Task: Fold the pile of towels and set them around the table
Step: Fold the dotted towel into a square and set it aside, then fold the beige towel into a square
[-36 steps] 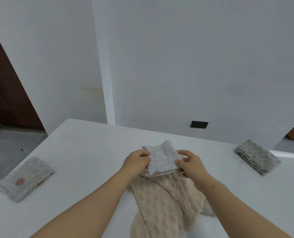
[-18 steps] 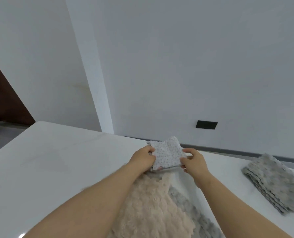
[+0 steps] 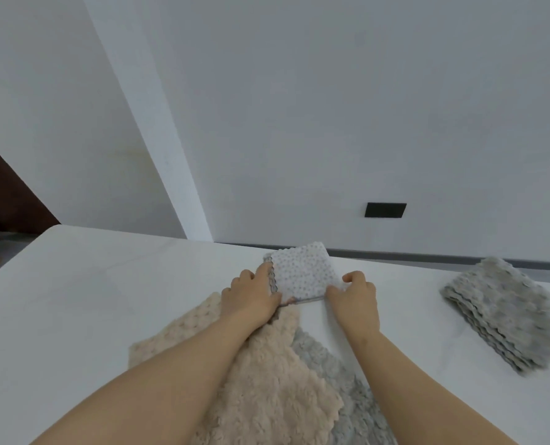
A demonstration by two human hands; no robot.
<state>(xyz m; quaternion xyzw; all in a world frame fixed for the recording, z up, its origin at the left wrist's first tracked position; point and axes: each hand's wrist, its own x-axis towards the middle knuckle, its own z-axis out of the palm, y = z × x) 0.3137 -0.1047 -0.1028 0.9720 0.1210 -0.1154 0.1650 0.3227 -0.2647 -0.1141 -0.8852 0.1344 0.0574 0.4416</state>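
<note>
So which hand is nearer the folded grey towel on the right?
Right. The right hand grips the dotted towel at its right edge, bare table between it and the folded grey towel; the left hand grips the opposite edge, farther away.

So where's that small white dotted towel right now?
In the head view the white dotted towel sits centre, near the far edge of the table, in the grip of the left hand and right hand, just beyond the beige towel.
</note>
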